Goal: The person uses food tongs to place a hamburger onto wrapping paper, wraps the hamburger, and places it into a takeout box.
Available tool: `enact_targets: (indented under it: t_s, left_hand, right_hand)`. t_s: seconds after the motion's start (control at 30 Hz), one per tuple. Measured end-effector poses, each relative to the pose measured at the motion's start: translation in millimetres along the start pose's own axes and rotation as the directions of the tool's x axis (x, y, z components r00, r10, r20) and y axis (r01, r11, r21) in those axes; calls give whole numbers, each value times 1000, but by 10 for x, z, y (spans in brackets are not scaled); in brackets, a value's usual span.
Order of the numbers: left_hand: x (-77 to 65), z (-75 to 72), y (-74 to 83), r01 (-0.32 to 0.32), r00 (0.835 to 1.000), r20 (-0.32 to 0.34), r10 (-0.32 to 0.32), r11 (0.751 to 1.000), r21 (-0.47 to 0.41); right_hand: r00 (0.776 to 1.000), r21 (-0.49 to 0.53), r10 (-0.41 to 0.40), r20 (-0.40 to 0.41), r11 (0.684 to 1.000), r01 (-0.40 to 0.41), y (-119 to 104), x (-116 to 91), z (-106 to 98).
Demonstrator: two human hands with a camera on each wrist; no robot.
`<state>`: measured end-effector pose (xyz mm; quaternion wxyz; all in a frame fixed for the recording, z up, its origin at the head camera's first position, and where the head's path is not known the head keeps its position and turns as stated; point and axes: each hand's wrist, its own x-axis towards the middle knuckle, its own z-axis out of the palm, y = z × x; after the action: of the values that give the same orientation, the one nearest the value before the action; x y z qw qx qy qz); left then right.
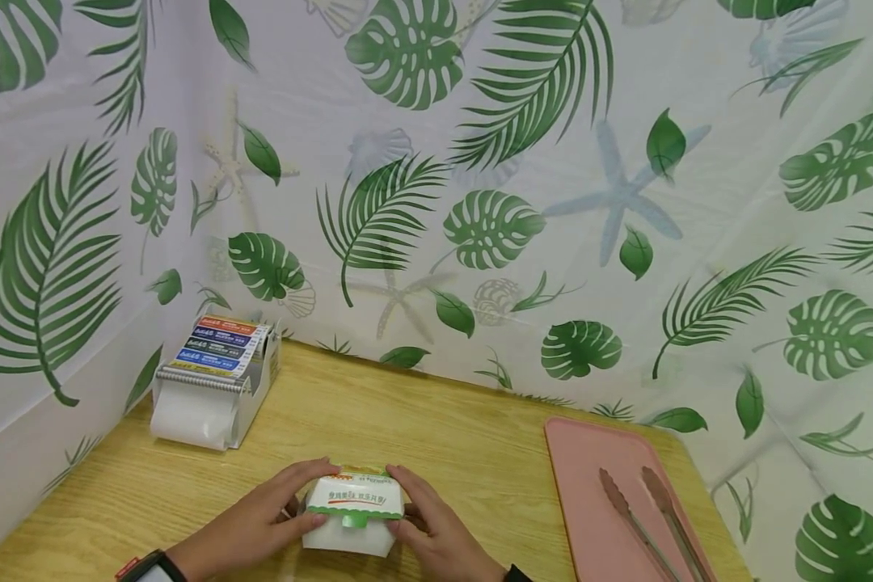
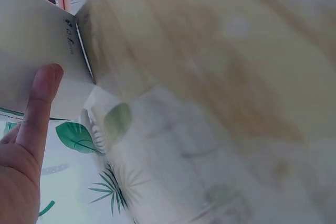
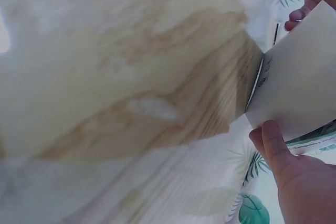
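A white paper burger box [image 1: 356,537] with a green scalloped lid edge and printed lettering sits at the front middle of the table. Its lid is down, and a green tab [image 1: 354,522] lies over the front. My left hand [image 1: 258,513] holds the box's left side, thumb at the front and fingers toward the back. On the opposite side my right hand [image 1: 440,529] grips it the same way. In the left wrist view, the left thumb [image 2: 44,87] lies against the box's pale wall [image 2: 37,40]. The right wrist view has the right thumb [image 3: 273,135] at the box's lower edge. The contents are hidden.
A label dispenser [image 1: 214,380] with several coloured label rolls stands at the back left. On the right lies a pink tray [image 1: 582,477] bearing metal tongs [image 1: 643,529]. Leaf-patterned sheeting [image 1: 422,242] walls the wooden table [image 1: 407,420] at the back and left.
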<state>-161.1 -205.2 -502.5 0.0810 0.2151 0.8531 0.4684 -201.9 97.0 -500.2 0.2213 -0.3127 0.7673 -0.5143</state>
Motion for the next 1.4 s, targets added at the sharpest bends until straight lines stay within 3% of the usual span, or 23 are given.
enact_targets:
  t_s: [0.23,0.43,0.53,0.67,0.9,1.17,1.4]
  left_hand:
    - [95,2,59,3,1000,-16,-5,997,-76]
    - [168,32,139,10,1000,-5,-10,999,-39]
    - [195,50,168,23,1000,-2,-23,999,-33]
    - [219,56,183,49,999,8,-49,998,-44]
    - [244,49,211,80,996,27,-79,996,-41]
    - [244,47,232,83,996,28,-82,996,-39]
    - [247,68,217,85,996,16,-85,996,-15]
  right_hand:
    - [999,-19,41,-24,999,-41,-42,29,-48]
    - [981,-79,121,-153,988,-134,-164,134,7]
    - [970,-220,89,-225,965,-139,-235,172,34]
    - [963,-419,-16,-271,902,-103,-268,175,45]
    - [948,-567,-165,-271,824,-18,-254,161,57]
    - [940,-600,-189,-283,800,-19,-220,159,82]
    - [943,-583,-176,-283,812,-23,-205,156,83]
